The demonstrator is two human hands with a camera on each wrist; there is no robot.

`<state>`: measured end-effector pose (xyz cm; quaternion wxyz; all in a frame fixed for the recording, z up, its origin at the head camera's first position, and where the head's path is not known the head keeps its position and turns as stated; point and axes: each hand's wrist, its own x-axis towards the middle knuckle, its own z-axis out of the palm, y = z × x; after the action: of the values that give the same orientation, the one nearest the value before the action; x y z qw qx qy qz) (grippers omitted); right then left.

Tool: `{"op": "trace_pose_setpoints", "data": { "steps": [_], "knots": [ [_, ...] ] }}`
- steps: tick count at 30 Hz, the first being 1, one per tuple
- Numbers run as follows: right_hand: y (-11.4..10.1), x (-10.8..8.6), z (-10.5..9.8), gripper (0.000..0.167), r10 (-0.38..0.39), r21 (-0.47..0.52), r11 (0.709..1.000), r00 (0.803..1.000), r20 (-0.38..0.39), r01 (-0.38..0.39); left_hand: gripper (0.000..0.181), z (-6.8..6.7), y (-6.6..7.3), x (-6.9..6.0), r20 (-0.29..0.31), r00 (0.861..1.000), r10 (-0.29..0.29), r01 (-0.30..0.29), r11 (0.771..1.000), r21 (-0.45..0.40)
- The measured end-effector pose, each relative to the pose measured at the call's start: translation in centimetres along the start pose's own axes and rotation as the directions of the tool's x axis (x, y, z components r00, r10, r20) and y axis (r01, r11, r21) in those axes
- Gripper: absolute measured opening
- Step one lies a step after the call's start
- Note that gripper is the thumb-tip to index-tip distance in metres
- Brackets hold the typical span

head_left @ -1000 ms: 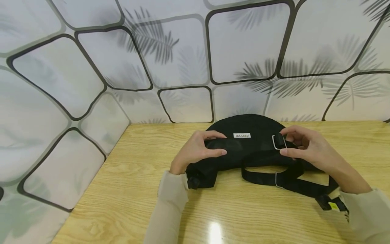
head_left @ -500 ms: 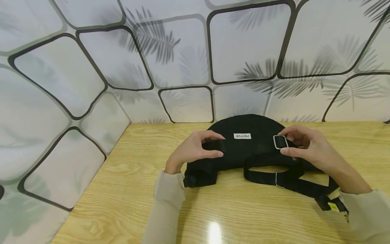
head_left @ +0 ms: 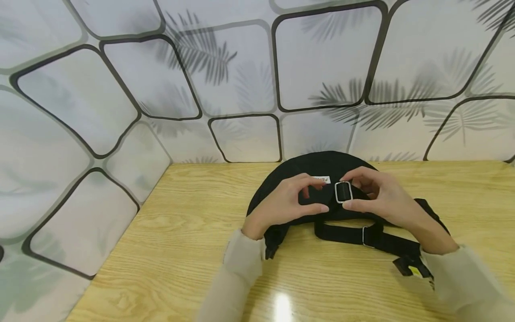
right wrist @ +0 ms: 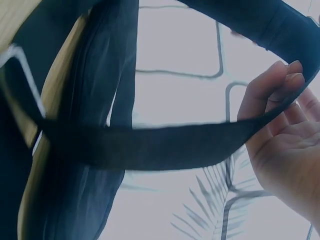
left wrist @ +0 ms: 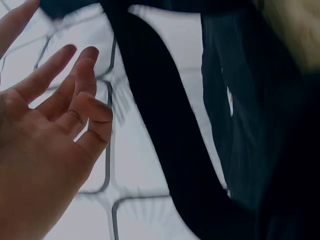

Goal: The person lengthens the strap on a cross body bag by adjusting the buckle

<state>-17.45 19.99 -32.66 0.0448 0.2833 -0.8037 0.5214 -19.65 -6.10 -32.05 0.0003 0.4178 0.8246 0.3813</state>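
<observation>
A black crescent-shaped bag (head_left: 269,188) lies on the table, its white label (head_left: 327,180) partly covered by my left hand (head_left: 283,201). That hand hovers over the bag's front with thumb and fingers apart. In the left wrist view its fingers are loosely bent, beside a hanging black strap (left wrist: 155,105). My right hand (head_left: 378,197) pinches the strap just behind a silver slider buckle (head_left: 336,192). The right wrist view has the strap (right wrist: 160,147) looping past the bent fingers. More strap (head_left: 342,234) lies in front of the bag.
A second metal slider (head_left: 364,237) sits on the loose strap. Near the right sleeve lies a black plastic clip (head_left: 406,267) with a yellow mark. Another dark clip (head_left: 273,250) hangs by the left forearm. A patterned wall (head_left: 245,138) bounds the wooden table (head_left: 169,250).
The right hand has carried the slider buckle left toward the bag's middle. My left hand has moved right toward it, its thumb and fingers apart. The clip by the right sleeve has shifted left.
</observation>
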Motion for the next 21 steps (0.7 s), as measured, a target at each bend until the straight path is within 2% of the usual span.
{"op": "trace_pose_setpoints", "data": {
  "steps": [5,7,9,11,14,18,21],
  "knots": [
    [-0.7,0.5,1.2,0.039,-0.024,0.011,1.000,0.999,0.047,0.024,0.064,1.0,0.7,0.5,0.039,0.998,-0.052,0.055,0.996,-0.077],
    [-0.9,0.6,1.4,0.040,-0.028,0.007,1.000,0.998,0.051,0.028,0.062,1.2,0.8,0.5,0.045,0.997,-0.062,0.066,0.993,-0.095],
    [-1.0,0.6,1.4,0.039,-0.019,0.008,1.000,0.998,0.056,0.019,0.057,1.2,0.7,0.6,0.045,0.998,-0.048,0.052,0.992,-0.111],
    [-0.9,0.6,1.2,0.038,0.001,0.030,1.000,0.997,0.074,-0.003,0.050,1.2,0.6,0.5,0.041,0.999,-0.026,0.031,0.991,-0.130],
    [-0.5,0.5,0.6,0.035,0.037,0.092,0.994,0.989,0.141,-0.050,0.046,0.9,0.3,0.4,0.033,0.999,-0.011,0.017,0.986,-0.163],
    [0.6,0.4,-0.3,0.020,0.080,0.173,0.977,0.965,0.250,-0.125,0.046,0.3,0.0,0.1,0.012,0.999,-0.040,0.042,0.981,-0.189],
    [1.3,0.4,-0.6,0.015,0.086,0.225,0.962,0.957,0.278,-0.152,0.045,-0.1,-0.2,-0.2,-0.004,0.998,-0.068,0.066,0.978,-0.196]
  ]
}}
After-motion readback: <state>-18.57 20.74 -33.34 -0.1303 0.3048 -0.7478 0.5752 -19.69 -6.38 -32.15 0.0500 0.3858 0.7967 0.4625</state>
